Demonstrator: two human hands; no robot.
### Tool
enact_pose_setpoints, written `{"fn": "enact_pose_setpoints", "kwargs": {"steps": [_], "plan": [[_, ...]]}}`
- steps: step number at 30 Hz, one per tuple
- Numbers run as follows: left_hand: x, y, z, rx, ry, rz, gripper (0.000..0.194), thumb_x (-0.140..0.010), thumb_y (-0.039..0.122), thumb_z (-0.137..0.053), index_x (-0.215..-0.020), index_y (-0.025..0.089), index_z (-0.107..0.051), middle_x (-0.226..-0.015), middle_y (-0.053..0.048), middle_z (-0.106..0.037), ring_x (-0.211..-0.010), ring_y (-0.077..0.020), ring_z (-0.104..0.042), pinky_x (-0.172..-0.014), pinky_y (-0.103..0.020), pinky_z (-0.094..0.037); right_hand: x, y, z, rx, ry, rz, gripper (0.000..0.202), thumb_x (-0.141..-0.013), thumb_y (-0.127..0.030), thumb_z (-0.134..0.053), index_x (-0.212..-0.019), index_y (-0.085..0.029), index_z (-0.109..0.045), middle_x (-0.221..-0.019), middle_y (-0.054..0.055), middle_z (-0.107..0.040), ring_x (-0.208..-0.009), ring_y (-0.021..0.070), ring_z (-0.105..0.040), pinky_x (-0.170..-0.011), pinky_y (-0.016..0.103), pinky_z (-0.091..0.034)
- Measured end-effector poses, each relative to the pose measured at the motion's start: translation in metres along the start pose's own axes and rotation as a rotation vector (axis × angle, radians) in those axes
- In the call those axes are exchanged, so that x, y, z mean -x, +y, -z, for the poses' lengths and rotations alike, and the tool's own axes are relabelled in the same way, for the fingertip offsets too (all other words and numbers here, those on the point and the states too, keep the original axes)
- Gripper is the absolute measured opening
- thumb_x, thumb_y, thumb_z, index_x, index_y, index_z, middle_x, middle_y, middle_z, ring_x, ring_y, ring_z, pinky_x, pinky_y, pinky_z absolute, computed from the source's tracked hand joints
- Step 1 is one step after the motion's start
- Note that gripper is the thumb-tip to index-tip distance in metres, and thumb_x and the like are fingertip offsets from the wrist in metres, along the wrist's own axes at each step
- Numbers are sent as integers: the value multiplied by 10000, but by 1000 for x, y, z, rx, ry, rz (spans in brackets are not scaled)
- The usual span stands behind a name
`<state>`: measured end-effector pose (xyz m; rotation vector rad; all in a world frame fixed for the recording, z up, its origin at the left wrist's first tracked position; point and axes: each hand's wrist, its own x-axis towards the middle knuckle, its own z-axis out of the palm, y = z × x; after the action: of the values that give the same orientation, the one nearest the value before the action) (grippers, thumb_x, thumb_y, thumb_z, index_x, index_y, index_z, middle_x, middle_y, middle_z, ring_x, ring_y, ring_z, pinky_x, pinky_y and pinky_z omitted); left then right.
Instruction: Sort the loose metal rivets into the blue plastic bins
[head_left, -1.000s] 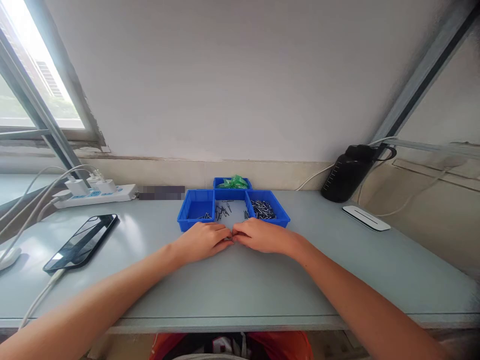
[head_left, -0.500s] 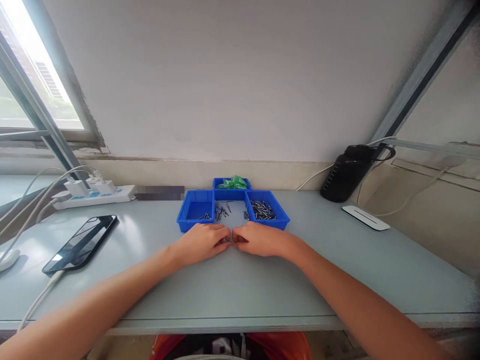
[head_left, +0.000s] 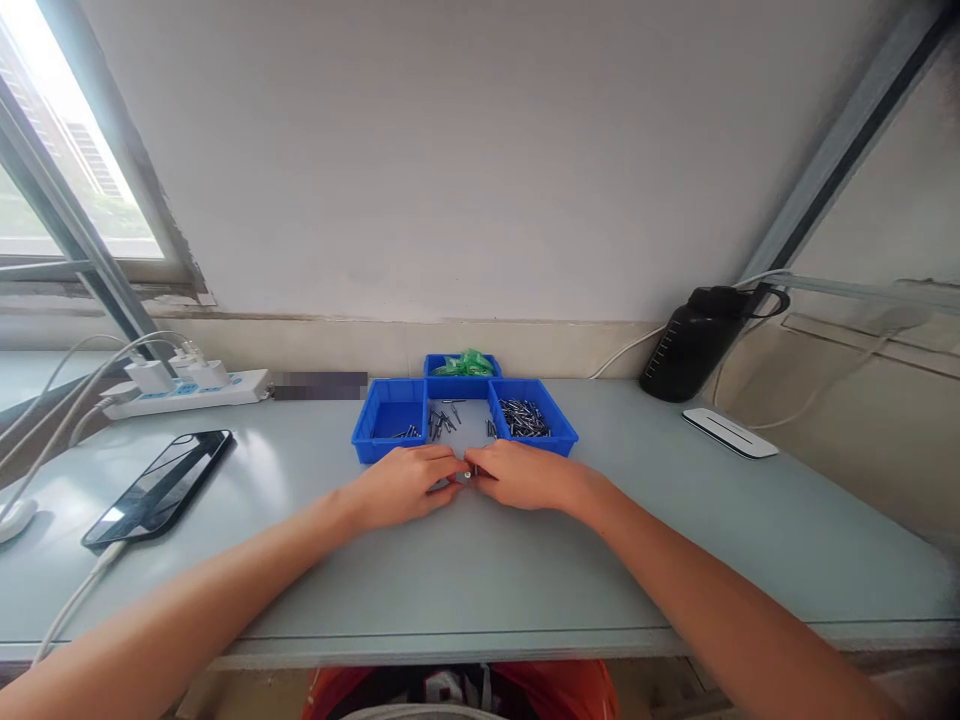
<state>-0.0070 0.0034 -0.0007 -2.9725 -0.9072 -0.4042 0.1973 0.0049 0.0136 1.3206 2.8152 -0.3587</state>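
My left hand and my right hand meet at the fingertips just in front of the blue bins. Pinched between them is a small metal pin-like piece; its round end faces me, and the fingers hide most of it. Behind my left hand, the left blue bin holds a few similar pieces. Many more metal pieces fill the right blue bin. Several loose metal pieces lie on the desk between these bins, and a small group sits beside the right one.
A back blue bin holds green plastic packaging. On the left are a phone with its cable and a power strip. A black bottle and a flat white device stand right.
My fingertips have come closer together, and the metal piece has turned so its round end shows. The view has shifted slightly; the bins and loose pieces look unchanged.
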Motion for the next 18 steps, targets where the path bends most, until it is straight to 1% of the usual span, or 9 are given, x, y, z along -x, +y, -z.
{"fn": "enact_pose_setpoints", "kwargs": {"steps": [2,5,9,14,18], "plan": [[0,0,1,-34,6,3,237,-942,293,-415,-1055,212,-606,-936,-19,-637,-808,-125,-611,-700,-226,-453,1,1,0,-12,-2,-12,180,-890,-240,-381,-897,-192,-554,-871,75,-651,-713,170,-587,-545,248,-351],[0,-1,1,-112,-11,35,226,-940,297,-404,-947,196,-605,-849,-11,-645,-752,-133,-612,-616,-230,-413,2,2,1,-12,13,-24,168,-878,-241,-398,-905,-199,-558,-894,69,-656,-754,175,-595,-555,247,-351],[1,-2,-1,-180,-73,80,176,-914,270,-419,-884,201,-578,-782,7,-658,-654,-138,-613,-516,-240,-328,4,1,4,-8,86,-24,132,-870,-236,-408,-866,-208,-537,-866,42,-654,-743,161,-579,-559,246,-335],[1,-1,-3,-205,-102,73,167,-915,258,-404,-886,204,-560,-754,5,-672,-622,-150,-625,-485,-251,-292,8,-6,10,-59,167,31,142,-894,-272,-399,-829,-215,-512,-832,12,-640,-708,134,-551,-569,238,-330],[0,0,-2,-217,-115,91,157,-906,246,-403,-852,201,-543,-750,6,-674,-607,-154,-621,-477,-253,-276,8,-7,11,-53,173,44,153,-896,-285,-406,-825,-209,-518,-836,16,-642,-706,132,-549,-566,240,-328]]}}
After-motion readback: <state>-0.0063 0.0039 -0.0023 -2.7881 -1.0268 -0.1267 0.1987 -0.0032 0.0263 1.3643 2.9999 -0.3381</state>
